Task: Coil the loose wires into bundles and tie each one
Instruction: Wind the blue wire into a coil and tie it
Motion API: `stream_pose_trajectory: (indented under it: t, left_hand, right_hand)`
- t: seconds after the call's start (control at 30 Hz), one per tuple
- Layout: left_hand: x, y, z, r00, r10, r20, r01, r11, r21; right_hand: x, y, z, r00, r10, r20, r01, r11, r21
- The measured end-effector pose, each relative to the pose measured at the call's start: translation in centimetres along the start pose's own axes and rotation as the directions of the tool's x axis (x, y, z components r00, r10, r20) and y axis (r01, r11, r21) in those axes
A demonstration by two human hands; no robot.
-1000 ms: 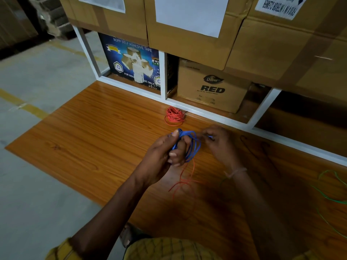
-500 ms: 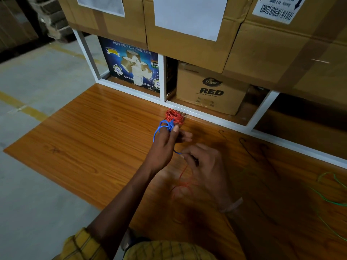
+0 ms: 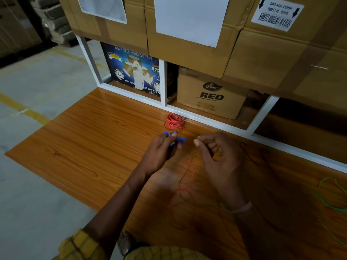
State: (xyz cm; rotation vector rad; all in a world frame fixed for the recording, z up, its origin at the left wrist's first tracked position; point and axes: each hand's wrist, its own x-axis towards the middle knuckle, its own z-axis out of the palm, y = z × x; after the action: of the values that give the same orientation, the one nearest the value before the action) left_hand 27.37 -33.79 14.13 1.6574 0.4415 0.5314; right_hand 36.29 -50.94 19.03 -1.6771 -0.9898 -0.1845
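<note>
At the left of the wooden tabletop (image 3: pixel 78 147) nothing of the task lies; the work sits toward the middle. There the left hand (image 3: pixel 159 152) holds the blue wire bundle (image 3: pixel 177 139) just above the tabletop, its fingers (image 3: pixel 173 135) curled round the small coil with the thumb pressed on top, loops and a short end poking out to the right. Just behind it, against the white shelf frame (image 3: pixel 206 120), rests the red wire bundle (image 3: pixel 174 123), already wound into a compact coil. To the right of the blue coil the right hand (image 3: pixel 216 152) hovers close by but apart from it, fingers loosely curled and thumb near the forefinger; whether it pinches a thin tail of the blue wire I cannot tell, as none shows between the hands. Below and between the forearms a loose red wire (image 3: pixel 185 182) trails across the tabletop, and far right a loose green wire (image 3: pixel 330 199) lies uncoiled. By my reading the step in hand is tying off the blue coil. The next move likely calls for the right hand to catch the free end, wrap it round the coil's waist and tuck it tight while the left keeps the loops from springing open; the red and green strands are not yet coiled.
</note>
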Motion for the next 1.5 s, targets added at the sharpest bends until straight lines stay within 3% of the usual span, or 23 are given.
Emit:
stream_pose_trajectory:
  t: [0.07, 0.13, 0.23, 0.3, 0.4, 0.6, 0.73, 0.93, 1.2, 1.3, 1.5]
  left_hand:
    - [-0.2, -0.1, -0.4, 0.979, -0.101, 0.175, 0.130, 0.978, -0.163]
    - [-0.3, -0.1, -0.7, 0.908, -0.151, 0.391, 0.284, 0.907, -0.310]
    - [-0.1, 0.0, -0.8, 0.778, -0.107, 0.619, 0.432, 0.807, -0.403]
    - [0.1, 0.3, -0.8, 0.719, -0.085, 0.690, 0.473, 0.787, -0.396]
    - [0.3, 0.7, -0.8, 0.655, -0.082, 0.751, 0.513, 0.777, -0.363]
    - [0.9, 1.1, -0.8, 0.569, -0.088, 0.818, 0.572, 0.757, -0.316]
    - [1.3, 0.7, -0.7, 0.595, -0.084, 0.799, 0.592, 0.718, -0.365]
    - [0.3, 1.7, -1.7, 0.634, -0.112, 0.765, 0.443, 0.864, -0.241]
    - [0.2, 1.4, -1.6, 0.660, -0.098, 0.745, 0.404, 0.882, -0.242]
    - [0.2, 2.1, -1.0, 0.739, -0.108, 0.665, 0.322, 0.923, -0.209]
    - [0.4, 2.4, 1.8, 0.945, -0.115, 0.306, 0.192, 0.953, -0.233]
  right_hand:
    - [0.5, 1.3, -0.2, 0.996, 0.086, 0.030, -0.087, 0.996, 0.034]
    - [0.7, 2.2, -0.4, 0.963, 0.172, 0.208, -0.201, 0.971, 0.129]
    - [0.6, 2.9, -1.2, 0.834, 0.166, 0.526, -0.306, 0.933, 0.191]
    - [0.4, 3.2, -1.5, 0.768, 0.115, 0.631, -0.277, 0.947, 0.164]
    - [0.4, 3.5, -1.9, 0.741, 0.084, 0.667, -0.271, 0.946, 0.181]
    - [0.4, 4.6, -2.4, 0.809, 0.153, 0.567, -0.338, 0.911, 0.236]
    - [0.0, 5.2, -2.0, 0.828, 0.222, 0.516, -0.394, 0.884, 0.253]
    - [-0.5, 5.7, -1.7, 0.822, 0.205, 0.531, -0.410, 0.861, 0.302]
    - [-1.0, 5.5, -1.7, 0.795, 0.183, 0.578, -0.446, 0.822, 0.353]
    - [-1.2, 5.5, -1.4, 0.831, 0.220, 0.511, -0.431, 0.836, 0.341]
    - [-1.1, 5.9, -1.4, 0.876, 0.259, 0.407, -0.388, 0.879, 0.276]
